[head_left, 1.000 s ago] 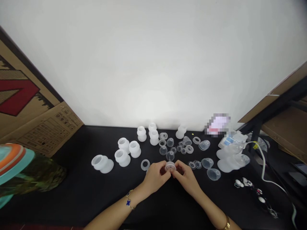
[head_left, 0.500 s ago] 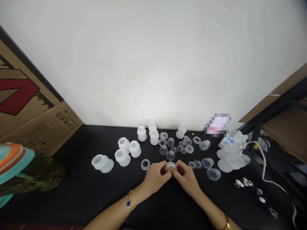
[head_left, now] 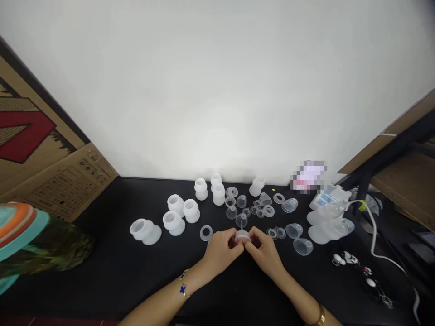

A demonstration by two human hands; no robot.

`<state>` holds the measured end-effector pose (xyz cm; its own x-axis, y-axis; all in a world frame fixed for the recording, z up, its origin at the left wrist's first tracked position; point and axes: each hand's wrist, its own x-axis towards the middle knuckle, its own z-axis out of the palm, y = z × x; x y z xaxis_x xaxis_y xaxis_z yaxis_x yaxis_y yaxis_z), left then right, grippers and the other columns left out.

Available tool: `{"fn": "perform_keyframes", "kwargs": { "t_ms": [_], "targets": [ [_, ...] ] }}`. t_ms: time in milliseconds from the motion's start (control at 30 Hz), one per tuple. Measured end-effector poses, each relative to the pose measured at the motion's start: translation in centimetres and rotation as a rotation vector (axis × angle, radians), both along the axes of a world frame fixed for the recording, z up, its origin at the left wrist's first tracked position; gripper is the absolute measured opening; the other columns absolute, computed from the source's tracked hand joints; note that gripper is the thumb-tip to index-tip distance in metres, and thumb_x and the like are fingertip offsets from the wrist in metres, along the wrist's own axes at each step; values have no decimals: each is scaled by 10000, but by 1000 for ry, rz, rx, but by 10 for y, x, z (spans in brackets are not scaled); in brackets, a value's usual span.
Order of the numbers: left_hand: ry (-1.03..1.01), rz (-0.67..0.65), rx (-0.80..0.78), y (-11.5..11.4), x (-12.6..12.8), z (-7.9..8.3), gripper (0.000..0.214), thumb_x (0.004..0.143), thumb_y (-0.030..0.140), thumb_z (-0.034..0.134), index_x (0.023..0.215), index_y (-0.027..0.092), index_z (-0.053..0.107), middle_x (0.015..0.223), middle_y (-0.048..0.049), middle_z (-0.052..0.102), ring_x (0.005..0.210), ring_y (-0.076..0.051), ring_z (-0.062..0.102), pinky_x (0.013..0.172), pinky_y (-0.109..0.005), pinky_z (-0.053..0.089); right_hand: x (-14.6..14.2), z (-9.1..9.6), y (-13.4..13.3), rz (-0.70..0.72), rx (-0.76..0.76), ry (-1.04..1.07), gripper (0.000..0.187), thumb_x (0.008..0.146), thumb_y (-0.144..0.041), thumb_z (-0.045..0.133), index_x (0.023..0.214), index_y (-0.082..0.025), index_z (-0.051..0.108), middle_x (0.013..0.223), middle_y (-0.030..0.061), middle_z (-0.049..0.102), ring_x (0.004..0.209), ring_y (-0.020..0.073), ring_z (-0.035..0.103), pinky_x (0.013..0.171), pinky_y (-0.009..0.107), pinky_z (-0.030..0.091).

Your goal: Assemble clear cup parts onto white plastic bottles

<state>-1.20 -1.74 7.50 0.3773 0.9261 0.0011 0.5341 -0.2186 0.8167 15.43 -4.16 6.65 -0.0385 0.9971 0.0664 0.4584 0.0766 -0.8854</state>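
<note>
You are pinching whitish ring [head_left: 242,236] with left hand [head_left: 220,249] and right hand [head_left: 266,253], fingers [head_left: 235,249] clamped on both sides, likely for holding it steady. Ring is sitting near clear cups [head_left: 241,220]. Bottles [head_left: 191,212] are standing leftward, maybe giving hands room.

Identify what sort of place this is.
Probably a small-parts workbench, perhaps in a workshop: white double-bulged plastic bottles and clear domed plastic caps set out loose, with a printed brown cardboard box at left.
</note>
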Motion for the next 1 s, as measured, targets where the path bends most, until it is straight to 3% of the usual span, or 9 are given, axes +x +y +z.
{"fn": "perform_keyframes", "kwargs": {
  "t_ms": [1000],
  "targets": [
    [74, 7, 57, -1, 1, -1, 269, 826, 248, 555, 611, 202, 399, 540, 63, 416, 518, -114, 394, 538, -264, 204, -2, -1, 0, -19, -3, -33, 234, 815, -273, 587, 634, -220, 450, 544, -67, 434, 518, 117, 413, 504, 241, 292]
  ]
}}
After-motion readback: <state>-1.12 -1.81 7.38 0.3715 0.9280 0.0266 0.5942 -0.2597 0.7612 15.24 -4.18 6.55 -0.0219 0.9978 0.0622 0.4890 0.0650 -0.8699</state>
